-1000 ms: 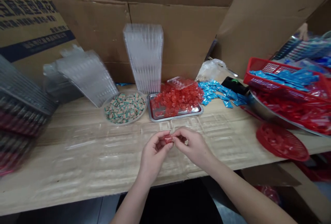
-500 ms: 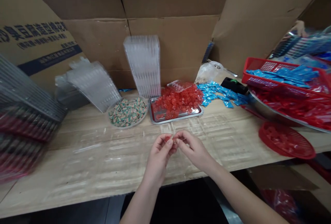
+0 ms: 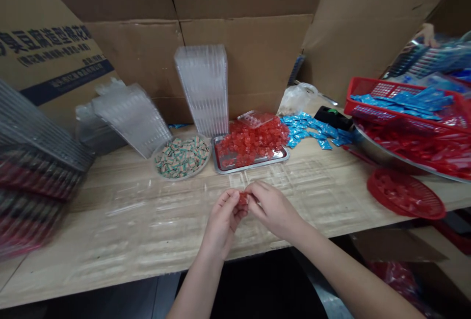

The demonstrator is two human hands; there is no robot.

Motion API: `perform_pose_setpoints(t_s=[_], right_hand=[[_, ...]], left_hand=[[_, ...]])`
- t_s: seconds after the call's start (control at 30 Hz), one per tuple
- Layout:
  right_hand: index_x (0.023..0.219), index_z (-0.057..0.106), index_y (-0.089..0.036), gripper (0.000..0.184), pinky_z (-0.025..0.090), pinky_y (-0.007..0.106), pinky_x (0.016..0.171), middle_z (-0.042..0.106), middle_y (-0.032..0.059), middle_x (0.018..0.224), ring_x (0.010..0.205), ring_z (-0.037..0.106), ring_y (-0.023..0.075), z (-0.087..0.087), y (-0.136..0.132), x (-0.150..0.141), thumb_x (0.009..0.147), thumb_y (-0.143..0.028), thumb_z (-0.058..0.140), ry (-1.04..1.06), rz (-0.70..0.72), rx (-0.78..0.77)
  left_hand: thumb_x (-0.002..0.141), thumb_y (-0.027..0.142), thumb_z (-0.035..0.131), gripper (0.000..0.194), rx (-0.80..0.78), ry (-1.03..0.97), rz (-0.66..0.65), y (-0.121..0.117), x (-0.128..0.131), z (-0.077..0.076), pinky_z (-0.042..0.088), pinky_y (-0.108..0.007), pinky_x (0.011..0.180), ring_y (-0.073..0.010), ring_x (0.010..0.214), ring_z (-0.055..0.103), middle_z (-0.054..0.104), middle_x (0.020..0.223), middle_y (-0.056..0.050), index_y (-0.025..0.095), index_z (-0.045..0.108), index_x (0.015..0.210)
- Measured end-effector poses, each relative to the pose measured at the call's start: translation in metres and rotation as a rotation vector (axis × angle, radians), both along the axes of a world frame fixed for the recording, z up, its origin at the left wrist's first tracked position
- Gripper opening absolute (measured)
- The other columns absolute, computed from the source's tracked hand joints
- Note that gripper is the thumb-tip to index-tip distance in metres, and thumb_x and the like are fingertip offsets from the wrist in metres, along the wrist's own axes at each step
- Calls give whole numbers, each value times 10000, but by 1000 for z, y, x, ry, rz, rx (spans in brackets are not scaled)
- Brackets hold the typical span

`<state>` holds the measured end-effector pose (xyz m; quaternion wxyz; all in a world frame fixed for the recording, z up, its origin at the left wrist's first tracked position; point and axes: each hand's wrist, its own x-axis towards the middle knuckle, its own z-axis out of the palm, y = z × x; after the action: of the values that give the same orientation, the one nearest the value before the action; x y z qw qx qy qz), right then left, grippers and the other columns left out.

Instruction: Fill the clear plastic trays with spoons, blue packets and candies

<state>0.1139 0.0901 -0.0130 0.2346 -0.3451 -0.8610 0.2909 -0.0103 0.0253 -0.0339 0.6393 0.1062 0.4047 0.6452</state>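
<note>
While both hands meet above the tabletop [image 3: 59, 255], the left hand [image 3: 220, 221] keeps its grip closed on a small red piece [image 3: 243, 198], thumb and fingers pressed around it. The right hand [image 3: 275, 212] has its grip pinched together at the other end of the same piece, though its fingers partly hide the contact. The piece is thus between the two hands, raised over clear plastic trays [image 3: 165, 218] spread on the wood.

Just beyond the hands sits a metal tray [image 3: 253, 166] with a heap of red pieces [image 3: 250, 142], and a small clear tray [image 3: 255, 119] rests on the heap. Beside it, to the left, a round dish [image 3: 183, 177] holds small green and tan packets [image 3: 182, 156]; to the right lie loose blue packets [image 3: 297, 127] and a black object [image 3: 333, 118]. Behind stand a tall stack of clear trays [image 3: 203, 91] and a tilted stack [image 3: 134, 120], before a cardboard wall [image 3: 246, 64].

Farther right are a round red basket [image 3: 373, 196] of red pieces, a metal bowl [image 3: 386, 151] of red packets and a long red basket [image 3: 355, 98] of blue ones. At far right, another person's hand [image 3: 427, 36] shows.
</note>
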Motion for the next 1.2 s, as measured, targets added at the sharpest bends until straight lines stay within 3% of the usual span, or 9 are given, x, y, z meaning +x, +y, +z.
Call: perform_pose_setpoints(t_s=[0.13, 0.23, 0.4, 0.6, 0.83, 1.0, 1.1, 1.2], right_hand=[[756, 494, -190, 169, 378, 260, 661, 540, 1, 745, 723, 503, 133, 5, 0, 3, 863, -139, 373, 103, 52, -206], [799, 524, -188, 213, 400, 250, 688, 566, -2, 773, 739, 522, 121, 5, 1, 8, 899, -163, 336, 230, 97, -351], [787, 526, -177, 218, 414, 242, 652, 556, 0, 741, 693, 513, 112, 4, -1, 14, 920, -259, 374, 305, 73, -445], [803, 521, -171, 167, 411, 236, 646, 522, -13, 734, 693, 500, 106, 3, -2, 25, 898, -257, 415, 329, 133, -506], [846, 557, -175, 176, 400, 233, 659, 565, -3, 763, 716, 524, 115, 14, 6, 41, 903, -258, 412, 224, 92, -307], [767, 563, -182, 144, 371, 221, 624, 565, -11, 719, 666, 511, 107, 23, 12, 46, 856, -173, 451, 78, 114, -24], [761, 572, -190, 153, 384, 228, 651, 581, -4, 719, 681, 529, 112, 19, 12, 48, 857, -176, 453, 68, 72, 165], [763, 581, -188, 156, 396, 234, 653, 588, 0, 698, 670, 538, 116, 10, 11, 48, 864, -194, 463, 97, 19, 345]], left_hand=[[787, 302, 653, 188, -123, -347, -118, 2, 0, 3, 470, -153, 575, -51, 580, 576, 619, 689, 3, 121, 609, 812], [814, 308, 623, 189, -149, -439, -137, 3, 2, 5, 475, -145, 556, -46, 571, 578, 620, 691, 2, 120, 602, 800], [789, 251, 643, 145, -90, -344, -136, 0, 4, 6, 482, -160, 589, -65, 628, 592, 632, 747, -4, 141, 602, 874], [749, 211, 658, 136, 70, -36, -197, -4, 5, 10, 469, -182, 667, -84, 724, 610, 648, 781, 9, 183, 601, 869], [740, 217, 688, 168, 180, 322, -165, 2, 10, 17, 472, -223, 754, -107, 808, 602, 645, 857, -10, 177, 636, 894], [723, 189, 700, 262, 233, 537, -180, 7, 12, 24, 464, -238, 820, -122, 878, 602, 660, 910, -17, 189, 636, 977], [741, 217, 680, 305, 194, 614, -208, 10, 12, 27, 465, -257, 828, -136, 895, 601, 660, 950, -38, 174, 615, 1035], [751, 253, 670, 243, 187, 664, -257, 13, 14, 25, 469, -257, 784, -132, 844, 600, 646, 908, -32, 163, 596, 965]])
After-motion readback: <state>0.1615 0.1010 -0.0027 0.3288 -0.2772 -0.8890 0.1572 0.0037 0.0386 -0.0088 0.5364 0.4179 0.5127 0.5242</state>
